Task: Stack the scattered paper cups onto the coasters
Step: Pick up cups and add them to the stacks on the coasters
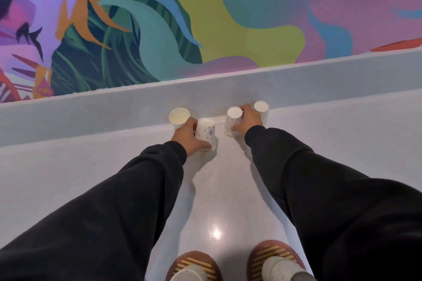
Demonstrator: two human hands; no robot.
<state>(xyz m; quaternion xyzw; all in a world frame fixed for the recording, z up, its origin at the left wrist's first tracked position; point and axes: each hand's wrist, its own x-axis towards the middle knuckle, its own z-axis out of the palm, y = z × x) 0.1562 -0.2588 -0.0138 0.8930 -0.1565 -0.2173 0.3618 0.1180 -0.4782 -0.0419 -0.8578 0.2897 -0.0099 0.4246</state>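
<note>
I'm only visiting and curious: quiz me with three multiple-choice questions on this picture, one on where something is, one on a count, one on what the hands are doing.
1. Where do the striped coasters lie?
A) at the near end of the counter
B) against the back ledge
C) on the painted wall

2. How many paper cups stand by the back ledge?
A) two
B) four
C) six

3. What are the hands doing?
A) both rest flat
B) each grips a cup
C) only one holds a cup

Answers:
1 A: they show at the bottom of the view.
2 B: two are held and two stand behind the hands.
3 B: the left hand curls round a dotted cup, and the right hand curls round a second dotted cup.
</note>
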